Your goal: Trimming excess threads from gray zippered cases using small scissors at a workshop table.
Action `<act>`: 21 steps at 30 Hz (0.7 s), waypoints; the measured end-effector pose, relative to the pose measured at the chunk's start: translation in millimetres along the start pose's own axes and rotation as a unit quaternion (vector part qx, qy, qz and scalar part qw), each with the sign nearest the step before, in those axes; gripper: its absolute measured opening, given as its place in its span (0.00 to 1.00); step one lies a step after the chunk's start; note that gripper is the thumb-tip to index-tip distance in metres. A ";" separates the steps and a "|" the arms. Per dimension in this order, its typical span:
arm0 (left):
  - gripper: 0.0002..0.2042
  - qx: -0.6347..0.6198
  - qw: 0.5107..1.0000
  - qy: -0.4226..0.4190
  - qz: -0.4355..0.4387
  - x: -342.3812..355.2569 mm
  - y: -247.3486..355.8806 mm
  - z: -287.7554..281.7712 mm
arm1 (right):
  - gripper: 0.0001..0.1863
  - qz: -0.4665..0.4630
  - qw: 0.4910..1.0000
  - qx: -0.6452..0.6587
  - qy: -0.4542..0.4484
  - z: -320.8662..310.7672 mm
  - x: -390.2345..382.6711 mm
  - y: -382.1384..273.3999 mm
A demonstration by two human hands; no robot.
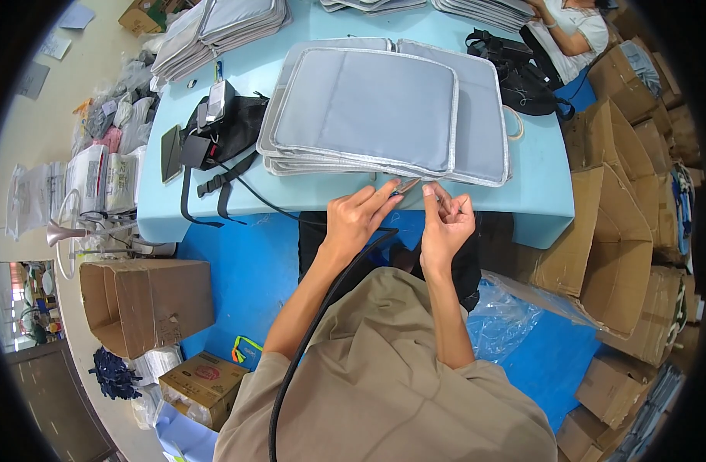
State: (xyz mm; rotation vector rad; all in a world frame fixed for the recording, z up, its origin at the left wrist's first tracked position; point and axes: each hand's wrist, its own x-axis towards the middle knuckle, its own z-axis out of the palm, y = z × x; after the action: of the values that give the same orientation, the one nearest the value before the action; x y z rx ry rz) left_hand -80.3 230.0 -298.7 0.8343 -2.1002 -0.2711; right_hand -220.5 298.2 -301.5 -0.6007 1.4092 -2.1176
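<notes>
A stack of flat grey fabric panels (pixel 368 108) with silvery bound edges lies on the light-blue table (pixel 237 192) before me. My left hand (pixel 361 219) is at the stack's front edge, its thumb and fingers pinched together. A small thin, shiny piece shows at those fingertips, too small to name. Just to the right, my right hand (pixel 448 219) is closed with thumb and forefinger pressed together near the same edge. Whatever it pinches is too small to make out. The two hands are a short way apart.
Left of the stack lie a black strapped pouch (pixel 241 123) with devices and a dark phone (pixel 170 154). More panel stacks (pixel 241 23) line the table's far side, where another person (pixel 572 35) sits. Cardboard boxes (pixel 149 304) flank me. A black cable (pixel 314 316) runs past my left arm.
</notes>
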 end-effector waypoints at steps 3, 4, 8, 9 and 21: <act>0.15 -0.003 1.000 0.004 0.000 -0.1 -0.3 2.5 | 0.26 0.000 1.000 0.001 -0.003 -0.9 0.6 2.3; 0.15 -0.003 1.000 0.004 0.000 -0.3 -0.3 3.1 | 0.26 0.000 1.000 0.001 -0.003 -1.1 0.9 2.5; 0.15 -0.032 0.999 -0.003 -0.037 -6.6 -2.0 4.4 | 0.26 0.001 1.000 0.004 -0.004 -3.3 -0.8 5.2; 0.15 -0.057 0.996 -0.008 -0.065 -8.4 -1.4 4.3 | 0.26 0.001 1.000 0.004 -0.003 -6.1 -1.8 7.8; 0.14 -0.244 0.925 0.064 -0.284 -21.9 13.3 -9.9 | 0.17 0.199 0.975 0.092 -0.012 -9.6 8.5 -2.4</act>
State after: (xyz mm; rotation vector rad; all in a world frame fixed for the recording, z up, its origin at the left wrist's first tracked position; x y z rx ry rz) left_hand -69.5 255.2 -300.2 1.0927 -1.5221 -0.9772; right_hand -233.3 300.3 -302.1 -0.2441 1.1848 -1.8805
